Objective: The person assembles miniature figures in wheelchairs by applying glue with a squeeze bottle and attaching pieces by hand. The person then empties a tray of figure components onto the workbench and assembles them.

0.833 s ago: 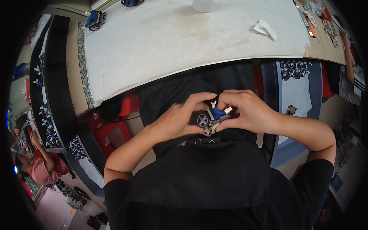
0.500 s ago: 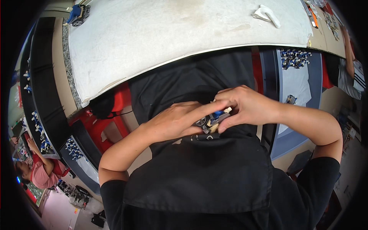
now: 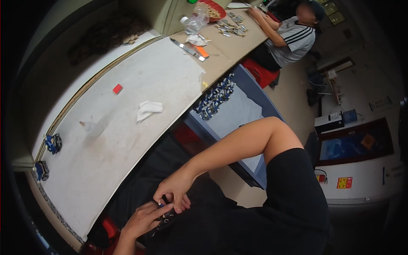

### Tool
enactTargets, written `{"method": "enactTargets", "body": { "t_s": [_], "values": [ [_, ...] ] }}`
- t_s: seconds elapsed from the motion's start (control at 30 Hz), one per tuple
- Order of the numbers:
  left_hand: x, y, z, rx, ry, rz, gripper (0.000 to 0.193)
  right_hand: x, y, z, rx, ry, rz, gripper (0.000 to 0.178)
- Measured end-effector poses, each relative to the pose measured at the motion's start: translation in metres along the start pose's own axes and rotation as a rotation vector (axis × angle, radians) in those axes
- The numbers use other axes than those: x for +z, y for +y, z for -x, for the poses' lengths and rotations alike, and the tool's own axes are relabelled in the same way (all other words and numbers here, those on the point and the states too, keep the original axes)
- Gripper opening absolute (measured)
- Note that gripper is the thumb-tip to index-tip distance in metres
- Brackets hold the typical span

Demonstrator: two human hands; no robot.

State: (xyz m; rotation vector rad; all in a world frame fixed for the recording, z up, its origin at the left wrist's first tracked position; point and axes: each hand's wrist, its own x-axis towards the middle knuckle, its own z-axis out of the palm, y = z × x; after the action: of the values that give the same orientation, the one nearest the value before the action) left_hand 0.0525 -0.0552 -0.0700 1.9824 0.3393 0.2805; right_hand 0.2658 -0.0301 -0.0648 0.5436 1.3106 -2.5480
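Low over my lap, against the black apron, both hands are closed around a small toy vehicle with blue and cream parts [image 3: 161, 205], mostly hidden by the fingers. My left hand [image 3: 142, 219] holds it from the near left, index finger stretched along it. From above, my right hand [image 3: 175, 190] grips it with thumb and bent fingers. On the white work surface [image 3: 123, 140] beside them lie a crumpled white cloth [image 3: 148, 110] and a translucent squeeze bottle [image 3: 93, 127]. Two more blue toys [image 3: 53, 143] stand at its far left edge.
A blue-grey crate [image 3: 265, 104] right of the table holds rows of blue toys [image 3: 214, 97]. A small red block [image 3: 117, 89], a metal blade [image 3: 187, 49], a plastic bottle [image 3: 195, 24] and a red bowl [image 3: 214, 10] are on the tabletops. Another person [image 3: 293, 40] sits beyond the crate.
My view has swung to the right and tilted, so my hands now appear lower left. Both still hold the toy vehicle, and the other person and far tabletop have come into fuller view.
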Motion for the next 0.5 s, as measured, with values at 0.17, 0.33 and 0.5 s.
{"method": "enactTargets", "body": {
  "t_s": [0.17, 0.33, 0.5],
  "values": [
    [0.004, -0.011, 0.007, -0.033, -0.057, -0.027, 0.07, -0.001, 0.007, -0.006, -0.054, 0.012, 0.042, 0.037],
    [-0.004, -0.021, -0.02, 0.077, -0.03, 0.161, 0.069, -0.008, -0.002, 0.02, 0.11, 0.115, -0.108, 0.033],
    [0.002, -0.023, -0.016, -0.067, 0.03, 0.283, 0.068, -0.005, -0.011, 0.017, 0.139, 0.258, -0.083, 0.026]
  ]
}}
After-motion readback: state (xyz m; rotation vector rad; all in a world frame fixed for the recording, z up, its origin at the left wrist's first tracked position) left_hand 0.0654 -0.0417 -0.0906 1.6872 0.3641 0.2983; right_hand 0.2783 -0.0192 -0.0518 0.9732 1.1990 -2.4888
